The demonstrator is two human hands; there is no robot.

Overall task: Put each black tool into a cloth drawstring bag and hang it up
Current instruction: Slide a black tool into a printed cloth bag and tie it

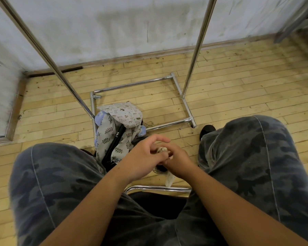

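Observation:
My left hand (143, 158) and my right hand (178, 161) meet between my knees, fingers curled round the gathered top of a pale cloth drawstring bag (169, 180). Its lower end hangs below my right hand, and most of it is hidden by my hands. On the floor ahead lies a pile of cloth bags: a leaf-print one (107, 137) and a small-picture print one (124, 114). A long black tool (114, 144) lies across the leaf-print bag.
A chrome garment rack stands ahead, its base frame (183, 102) on the wooden floor and two uprights (196, 50) rising out of view. My camouflage-trousered legs flank the hands. A chrome chair rail (158, 188) runs below them. A black shoe (207, 130) is at the right.

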